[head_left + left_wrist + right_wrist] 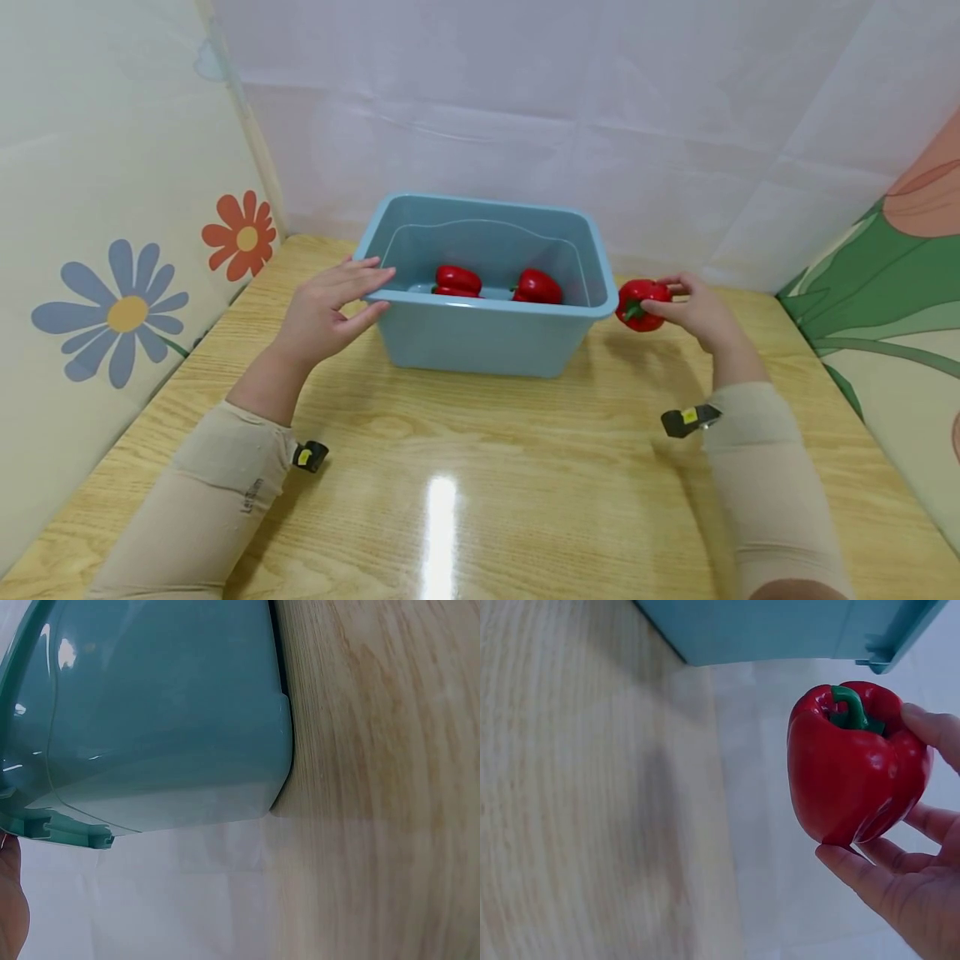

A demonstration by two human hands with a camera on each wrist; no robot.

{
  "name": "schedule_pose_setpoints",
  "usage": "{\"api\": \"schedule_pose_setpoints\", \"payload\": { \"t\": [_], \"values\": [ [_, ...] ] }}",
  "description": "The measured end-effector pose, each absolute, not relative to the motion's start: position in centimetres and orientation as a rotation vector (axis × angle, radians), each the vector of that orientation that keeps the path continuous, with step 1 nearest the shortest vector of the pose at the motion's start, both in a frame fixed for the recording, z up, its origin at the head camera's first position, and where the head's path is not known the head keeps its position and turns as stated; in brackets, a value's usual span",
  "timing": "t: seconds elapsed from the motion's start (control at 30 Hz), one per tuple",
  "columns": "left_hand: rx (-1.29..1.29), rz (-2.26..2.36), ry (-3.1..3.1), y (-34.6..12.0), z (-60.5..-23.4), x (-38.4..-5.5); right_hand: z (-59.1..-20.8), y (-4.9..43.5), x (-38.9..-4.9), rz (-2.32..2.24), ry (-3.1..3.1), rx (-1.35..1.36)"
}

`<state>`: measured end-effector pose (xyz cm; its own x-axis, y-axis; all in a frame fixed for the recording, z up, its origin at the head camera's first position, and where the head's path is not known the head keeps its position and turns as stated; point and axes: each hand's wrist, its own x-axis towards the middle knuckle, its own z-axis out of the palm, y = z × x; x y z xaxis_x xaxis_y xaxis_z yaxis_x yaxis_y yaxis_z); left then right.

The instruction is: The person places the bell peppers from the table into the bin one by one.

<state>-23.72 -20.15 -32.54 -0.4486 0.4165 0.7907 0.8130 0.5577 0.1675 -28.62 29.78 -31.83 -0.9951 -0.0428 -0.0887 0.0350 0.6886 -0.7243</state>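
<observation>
My right hand (701, 310) holds a glossy red bell pepper (636, 302) with a green stem, thumb on one side and fingertips on the other. The pepper is off the table, just outside the right end of a light blue plastic bin (480, 340). In the right wrist view the whole bell pepper (847, 776) shows, its stem turned toward the bin. Inside the bin lie two more red bell peppers, one left of the middle (457, 279) and one to the right (537, 286). My left hand (322, 308) rests at the bin's left rim with its fingers extended.
The bin stands on a wood-grain table (360, 475), close to a white sheet (480, 108) hung behind it. Flower-printed panels flank the table on the left (75, 217) and right (900, 367). A small black camera is strapped to each wrist.
</observation>
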Motion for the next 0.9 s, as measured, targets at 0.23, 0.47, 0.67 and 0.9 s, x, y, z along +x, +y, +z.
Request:
{"api": "schedule_pose_setpoints", "payload": {
  "t": [0.23,0.47,0.67,0.9],
  "values": [
    [-0.982,-0.71,-2.078,-20.1,-32.6,-23.8,-30.4,30.0,-28.3,-1.263,2.806,0.001],
    [-0.984,-0.705,-2.084,-20.2,-32.6,-23.7,-28.7,29.7,-27.8,-1.304,2.831,-0.009],
    [-0.981,-0.707,-2.081,-20.1,-32.6,-23.7,-27.3,29.2,-27.2,-1.368,2.863,-0.013],
    [-0.979,-0.704,-2.084,-20.1,-32.5,-23.6,-25.8,28.6,-26.7,-1.385,2.921,-0.018]
  ]
}}
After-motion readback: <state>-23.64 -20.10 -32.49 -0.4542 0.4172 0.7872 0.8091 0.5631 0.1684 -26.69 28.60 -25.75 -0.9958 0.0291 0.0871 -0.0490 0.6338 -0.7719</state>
